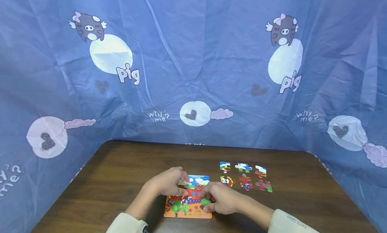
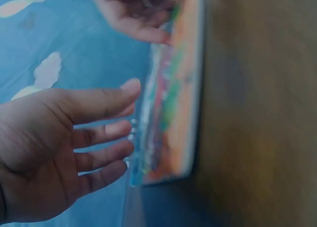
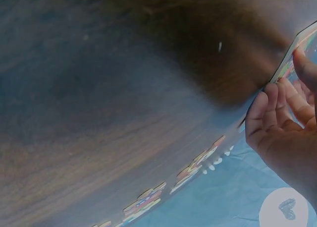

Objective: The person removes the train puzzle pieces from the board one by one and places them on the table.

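A picture puzzle (image 1: 188, 212) of a red train under a cloudy sky, with green trees on orange ground, lies flat on the table. Over its left part reaches my left hand (image 1: 169, 182), fingers spread and relaxed at the picture; the left wrist view has the thumb (image 2: 106, 100) stretched toward the surface. My right hand (image 1: 222, 197) is at the right edge, fingers bent loosely with the tips on the puzzle. In the right wrist view, its fingers (image 3: 270, 110) are right at the board's edge. Each palm hides part of the picture.
Several loose puzzle pieces lie in two rows right of the board, among them a smiling-face piece (image 1: 226, 181) and a red and blue piece (image 1: 264, 186). Behind the dark wooden table (image 1: 121, 169) hangs a blue printed curtain (image 1: 187, 58), which also encloses both sides.
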Demonstrator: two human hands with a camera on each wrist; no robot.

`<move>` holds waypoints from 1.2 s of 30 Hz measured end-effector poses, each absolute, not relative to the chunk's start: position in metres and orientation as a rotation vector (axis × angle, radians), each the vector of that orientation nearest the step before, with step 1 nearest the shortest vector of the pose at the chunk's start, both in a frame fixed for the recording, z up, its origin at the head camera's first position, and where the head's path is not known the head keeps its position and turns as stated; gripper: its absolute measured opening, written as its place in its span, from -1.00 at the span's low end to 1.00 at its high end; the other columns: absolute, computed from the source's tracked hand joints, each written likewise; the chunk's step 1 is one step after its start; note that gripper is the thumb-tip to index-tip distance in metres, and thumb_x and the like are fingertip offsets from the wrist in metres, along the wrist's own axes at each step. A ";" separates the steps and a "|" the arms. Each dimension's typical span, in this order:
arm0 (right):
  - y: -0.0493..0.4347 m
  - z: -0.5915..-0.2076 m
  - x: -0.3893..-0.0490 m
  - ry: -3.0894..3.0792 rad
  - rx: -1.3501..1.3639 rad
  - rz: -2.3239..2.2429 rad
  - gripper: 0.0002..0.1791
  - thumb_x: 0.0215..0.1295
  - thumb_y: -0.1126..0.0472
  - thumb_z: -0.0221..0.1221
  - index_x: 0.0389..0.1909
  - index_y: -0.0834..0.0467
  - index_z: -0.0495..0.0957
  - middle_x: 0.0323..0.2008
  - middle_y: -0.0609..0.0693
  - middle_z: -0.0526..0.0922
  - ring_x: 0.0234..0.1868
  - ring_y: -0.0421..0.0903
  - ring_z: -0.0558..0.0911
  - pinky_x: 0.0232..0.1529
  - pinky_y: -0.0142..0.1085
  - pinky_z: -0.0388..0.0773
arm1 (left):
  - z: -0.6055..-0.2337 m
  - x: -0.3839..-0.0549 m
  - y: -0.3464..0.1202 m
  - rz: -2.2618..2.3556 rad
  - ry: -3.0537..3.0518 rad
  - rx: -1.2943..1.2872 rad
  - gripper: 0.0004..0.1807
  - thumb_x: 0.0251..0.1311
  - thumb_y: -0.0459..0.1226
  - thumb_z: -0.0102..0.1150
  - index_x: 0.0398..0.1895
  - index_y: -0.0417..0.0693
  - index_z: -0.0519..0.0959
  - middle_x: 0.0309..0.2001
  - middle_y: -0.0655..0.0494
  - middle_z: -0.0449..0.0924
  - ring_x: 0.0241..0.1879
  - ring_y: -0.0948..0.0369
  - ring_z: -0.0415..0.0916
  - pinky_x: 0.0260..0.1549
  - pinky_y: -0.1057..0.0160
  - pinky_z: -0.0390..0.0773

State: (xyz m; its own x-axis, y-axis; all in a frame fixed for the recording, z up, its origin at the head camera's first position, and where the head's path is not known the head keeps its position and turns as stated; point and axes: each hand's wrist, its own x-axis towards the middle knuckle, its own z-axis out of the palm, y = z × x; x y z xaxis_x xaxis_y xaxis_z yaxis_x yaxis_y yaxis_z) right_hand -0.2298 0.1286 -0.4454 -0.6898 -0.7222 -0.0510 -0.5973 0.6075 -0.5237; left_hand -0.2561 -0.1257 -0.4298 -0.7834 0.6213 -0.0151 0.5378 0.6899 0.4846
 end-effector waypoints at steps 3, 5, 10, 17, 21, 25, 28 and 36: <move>0.129 -0.445 -0.230 2.584 -1.085 -0.689 -0.73 0.23 0.11 0.45 -0.11 0.04 0.64 -0.38 -0.21 0.49 -0.36 -0.31 0.44 -0.28 -0.41 0.46 | -0.432 -0.253 -0.125 0.663 2.678 0.973 -0.61 0.05 -0.14 0.59 -0.08 -0.04 0.68 -0.17 0.20 0.53 -0.13 0.22 0.49 -0.08 0.18 0.53; 0.129 -0.446 -0.231 2.585 -1.087 -0.688 -0.72 0.23 0.11 0.46 -0.10 0.04 0.64 -0.37 -0.21 0.49 -0.36 -0.32 0.44 -0.27 -0.41 0.46 | -0.435 -0.251 -0.125 0.636 2.664 0.988 -0.59 0.03 -0.11 0.60 -0.08 0.00 0.67 -0.19 0.24 0.51 -0.17 0.26 0.45 -0.13 0.22 0.51; 0.129 -0.446 -0.231 2.577 -1.076 -0.705 -0.68 0.22 0.11 0.46 -0.05 0.07 0.64 -0.35 -0.22 0.50 -0.35 -0.32 0.45 -0.26 -0.41 0.47 | -0.441 -0.250 -0.127 0.620 2.646 1.017 -0.55 0.01 -0.10 0.60 -0.06 0.03 0.64 -0.23 0.27 0.46 -0.26 0.33 0.38 -0.24 0.31 0.47; 0.130 -0.445 -0.232 2.534 -1.004 -0.779 -0.65 0.20 0.15 0.47 -0.03 0.09 0.63 -0.31 -0.18 0.51 -0.32 -0.28 0.49 -0.24 -0.41 0.51 | -0.448 -0.256 -0.129 0.817 2.534 0.972 -0.53 -0.02 -0.20 0.62 -0.06 0.02 0.59 -0.21 0.21 0.47 -0.25 0.29 0.42 -0.23 0.32 0.49; 0.128 -0.444 -0.233 2.505 -0.963 -0.819 -0.68 0.17 0.20 0.48 -0.10 0.08 0.60 -0.35 -0.15 0.51 -0.36 -0.28 0.48 -0.28 -0.41 0.50 | -0.450 -0.257 -0.131 0.868 2.506 0.933 -0.51 -0.05 -0.18 0.64 -0.07 0.05 0.57 -0.19 0.19 0.48 -0.25 0.25 0.40 -0.22 0.28 0.46; 0.125 -0.445 -0.234 2.471 -0.923 -0.870 -0.68 0.12 0.26 0.48 -0.16 0.09 0.57 -0.38 -0.12 0.50 -0.41 -0.29 0.45 -0.32 -0.41 0.49 | -0.449 -0.259 -0.131 0.872 2.488 0.913 -0.49 -0.07 -0.17 0.64 -0.07 0.07 0.55 -0.18 0.18 0.47 -0.24 0.23 0.39 -0.21 0.27 0.45; 0.124 -0.446 -0.235 2.445 -0.907 -0.898 -0.67 0.12 0.25 0.48 -0.18 0.10 0.54 -0.41 -0.11 0.48 -0.45 -0.29 0.42 -0.37 -0.42 0.44 | -0.448 -0.260 -0.130 0.871 2.467 0.891 -0.49 -0.07 -0.20 0.64 -0.06 0.09 0.55 -0.17 0.18 0.47 -0.22 0.20 0.40 -0.19 0.24 0.46; 0.122 -0.446 -0.234 2.413 -0.858 -0.930 -0.64 0.15 0.18 0.50 -0.18 0.10 0.51 -0.41 -0.07 0.48 -0.47 -0.27 0.38 -0.41 -0.41 0.35 | -0.446 -0.260 -0.128 0.894 2.418 0.832 -0.50 -0.03 -0.24 0.63 -0.05 0.10 0.54 -0.13 0.15 0.46 -0.18 0.16 0.41 -0.17 0.19 0.46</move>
